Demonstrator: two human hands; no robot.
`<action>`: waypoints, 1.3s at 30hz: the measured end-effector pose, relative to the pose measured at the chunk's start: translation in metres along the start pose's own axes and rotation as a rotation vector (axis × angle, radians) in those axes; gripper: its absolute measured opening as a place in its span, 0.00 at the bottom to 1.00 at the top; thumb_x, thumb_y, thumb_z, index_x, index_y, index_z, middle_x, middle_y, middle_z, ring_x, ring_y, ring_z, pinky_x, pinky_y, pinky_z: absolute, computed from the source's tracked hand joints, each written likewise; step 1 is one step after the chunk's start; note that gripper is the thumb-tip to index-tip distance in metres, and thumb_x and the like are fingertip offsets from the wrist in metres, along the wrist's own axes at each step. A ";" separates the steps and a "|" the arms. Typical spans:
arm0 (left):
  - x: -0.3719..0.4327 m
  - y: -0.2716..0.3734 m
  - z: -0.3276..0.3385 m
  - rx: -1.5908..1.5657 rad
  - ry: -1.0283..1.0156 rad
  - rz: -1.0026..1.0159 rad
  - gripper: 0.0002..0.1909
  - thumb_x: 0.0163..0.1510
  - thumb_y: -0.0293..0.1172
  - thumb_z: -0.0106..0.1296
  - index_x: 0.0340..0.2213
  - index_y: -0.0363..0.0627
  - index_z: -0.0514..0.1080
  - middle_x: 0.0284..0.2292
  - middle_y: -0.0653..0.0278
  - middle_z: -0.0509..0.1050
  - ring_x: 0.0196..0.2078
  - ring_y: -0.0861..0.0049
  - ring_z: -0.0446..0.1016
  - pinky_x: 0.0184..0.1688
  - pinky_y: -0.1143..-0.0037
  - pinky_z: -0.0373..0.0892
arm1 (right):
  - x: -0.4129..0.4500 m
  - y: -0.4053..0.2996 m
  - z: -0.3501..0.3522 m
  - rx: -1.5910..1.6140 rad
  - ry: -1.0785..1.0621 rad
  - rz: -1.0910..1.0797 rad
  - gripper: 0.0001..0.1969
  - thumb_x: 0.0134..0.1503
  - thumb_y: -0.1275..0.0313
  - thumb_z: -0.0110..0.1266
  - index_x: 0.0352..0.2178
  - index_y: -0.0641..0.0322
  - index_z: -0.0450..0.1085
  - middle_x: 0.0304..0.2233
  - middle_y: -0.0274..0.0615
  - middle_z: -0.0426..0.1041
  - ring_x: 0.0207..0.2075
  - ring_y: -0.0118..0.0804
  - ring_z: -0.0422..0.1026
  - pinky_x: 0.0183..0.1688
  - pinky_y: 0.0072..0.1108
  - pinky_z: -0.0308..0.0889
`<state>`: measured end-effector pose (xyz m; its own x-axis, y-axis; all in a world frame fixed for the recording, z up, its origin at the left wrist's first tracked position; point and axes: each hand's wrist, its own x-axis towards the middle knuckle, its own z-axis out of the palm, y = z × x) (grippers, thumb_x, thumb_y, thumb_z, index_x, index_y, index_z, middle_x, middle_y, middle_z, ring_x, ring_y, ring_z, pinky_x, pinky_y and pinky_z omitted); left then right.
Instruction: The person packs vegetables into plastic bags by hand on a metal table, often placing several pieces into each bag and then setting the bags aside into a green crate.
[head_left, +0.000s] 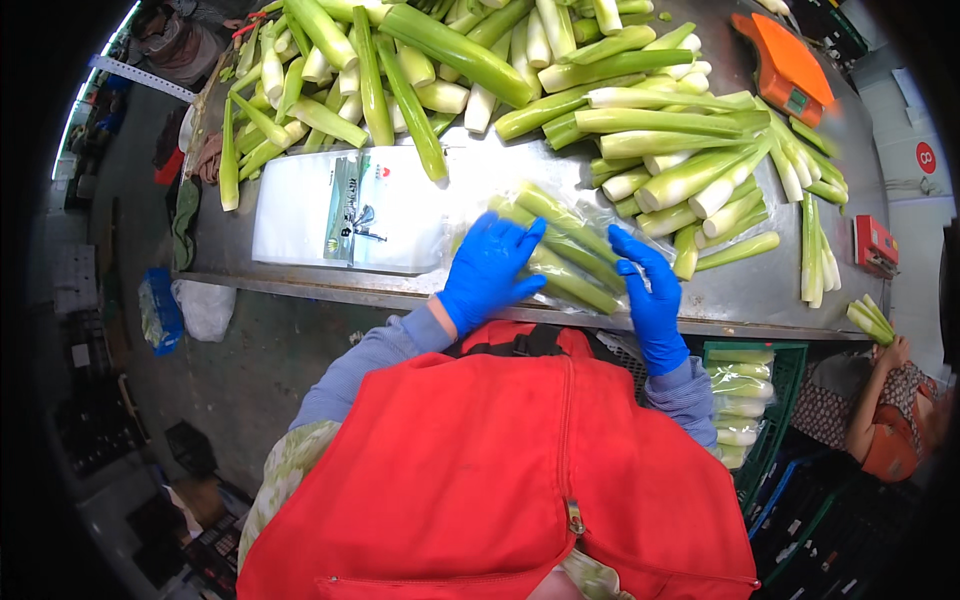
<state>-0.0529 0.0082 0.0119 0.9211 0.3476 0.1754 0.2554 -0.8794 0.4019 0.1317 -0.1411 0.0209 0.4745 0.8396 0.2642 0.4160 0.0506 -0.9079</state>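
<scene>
A clear plastic bag (592, 234) with several green-and-white stalks inside, apparently water bamboo shoots, lies slantwise near the front edge of the steel table. My left hand (491, 266), in a blue glove, rests on the bag's left part with its fingers apart. At the bag's right end, my gloved right hand (651, 296) has film between thumb and fingers. Left of the bag is a flat stack of printed clear bags (292, 210). Loose stalks (450, 56) are heaped at the back, and a sorted pile of stalks (675, 150) lies to the right.
An orange digital scale (795, 67) stands at the back right; a red device (875, 246) sits by the right edge. Below the table, a green crate (787, 397) holds bagged stalks (739, 397). At far right, another person's hand (894, 351) holds a few stalks.
</scene>
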 end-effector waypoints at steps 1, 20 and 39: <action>-0.004 0.001 0.002 0.022 -0.068 -0.054 0.30 0.44 0.43 0.49 0.47 0.41 0.60 0.34 0.56 0.66 0.38 0.62 0.64 0.43 0.69 0.59 | 0.006 -0.001 0.003 -0.125 -0.062 -0.047 0.13 0.50 0.81 0.46 0.39 0.66 0.67 0.39 0.42 0.70 0.40 0.31 0.68 0.44 0.20 0.62; 0.115 -0.007 0.090 -0.151 -0.142 -0.131 0.27 0.39 0.46 0.48 0.37 0.36 0.67 0.33 0.51 0.70 0.38 0.59 0.69 0.43 0.64 0.61 | -0.040 0.059 -0.038 -0.256 -0.088 0.543 0.30 0.49 0.61 0.48 0.50 0.68 0.54 0.32 0.44 0.65 0.29 0.32 0.62 0.35 0.21 0.61; 0.057 0.020 -0.068 -1.435 0.716 -0.133 0.07 0.50 0.30 0.49 0.28 0.38 0.70 0.25 0.67 0.71 0.30 0.82 0.68 0.35 0.80 0.66 | 0.059 -0.007 0.058 -0.068 -0.240 0.210 0.18 0.48 0.69 0.50 0.39 0.70 0.64 0.30 0.43 0.68 0.29 0.32 0.66 0.33 0.21 0.65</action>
<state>-0.0150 0.0331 0.0911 0.4909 0.8284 0.2697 -0.5338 0.0414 0.8446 0.1117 -0.0609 0.0234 0.3622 0.9319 -0.0185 0.3834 -0.1670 -0.9084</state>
